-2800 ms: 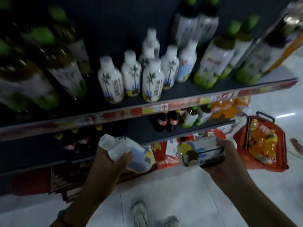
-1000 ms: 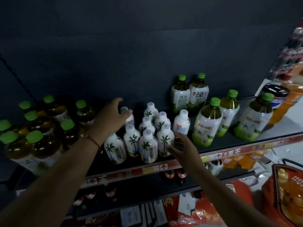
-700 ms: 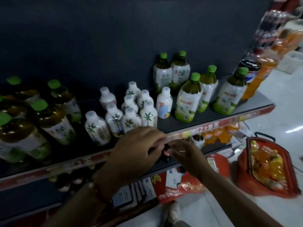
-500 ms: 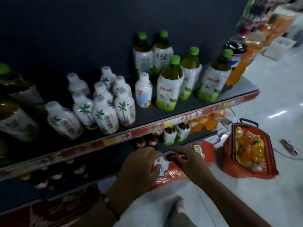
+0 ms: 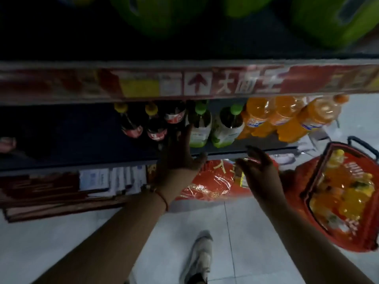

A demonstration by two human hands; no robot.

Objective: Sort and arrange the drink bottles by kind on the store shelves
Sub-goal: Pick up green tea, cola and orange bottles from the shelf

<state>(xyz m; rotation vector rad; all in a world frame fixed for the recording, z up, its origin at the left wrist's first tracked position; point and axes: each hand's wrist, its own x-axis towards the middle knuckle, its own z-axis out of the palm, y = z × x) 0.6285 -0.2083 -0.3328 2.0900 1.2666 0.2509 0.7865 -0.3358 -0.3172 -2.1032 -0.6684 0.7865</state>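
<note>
Both hands have come down from the upper shelf, where they set the two white palm-label bottles among their kind; those bottles are now out of view above the red price strip (image 5: 205,83). The left hand (image 5: 180,154) reaches onto the lower shelf (image 5: 82,140) with straight, released fingers, touching or just beside the green-cap tea bottle (image 5: 200,128), next to the cola bottles (image 5: 143,128); it holds nothing. The right hand (image 5: 258,167) hovers near the shelf edge, fingers spread and empty. I judge the white kind is finished and the lower row is next; orange bottles (image 5: 287,121) stand at the right, and more wait in the red basket (image 5: 303,181) on the floor.
</note>
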